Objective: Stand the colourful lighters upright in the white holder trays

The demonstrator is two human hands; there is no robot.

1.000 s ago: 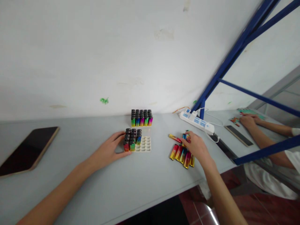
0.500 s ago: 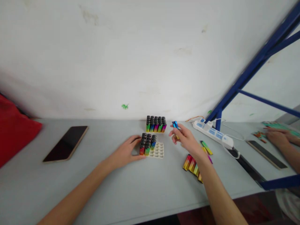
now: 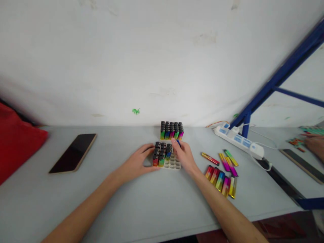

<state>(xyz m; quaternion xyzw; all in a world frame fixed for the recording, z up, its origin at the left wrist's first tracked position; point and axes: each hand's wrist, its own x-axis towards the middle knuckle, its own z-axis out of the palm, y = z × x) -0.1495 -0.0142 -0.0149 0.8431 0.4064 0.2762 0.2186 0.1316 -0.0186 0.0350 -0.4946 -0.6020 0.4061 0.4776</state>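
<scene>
A white tray (image 3: pixel 173 164) with round-edged slots stands in front of me, its left part filled with upright black-topped lighters (image 3: pixel 162 153). My left hand (image 3: pixel 138 158) grips the tray's left side, fingers behind and thumb along the front corner. Over the tray's right part, my right hand (image 3: pixel 184 153) pinches a blue lighter (image 3: pixel 178 142), mostly hidden by the fingers. Whether that lighter touches a slot is hidden. Behind, close to the wall, a second block of lighters (image 3: pixel 172 131) stands in rows.
Several loose lighters (image 3: pixel 220 180) lie right of my right forearm. A white power strip (image 3: pixel 239 140) and a blue metal frame (image 3: pixel 268 86) are farther right, where another person's hand (image 3: pixel 316 145) shows. At left lie a dark phone (image 3: pixel 73 153) and red cloth (image 3: pixel 19 138).
My right hand has moved left and down, bringing the blue lighter from beside the tray to above its right part. My left hand keeps its hold. The view has turned slightly.
</scene>
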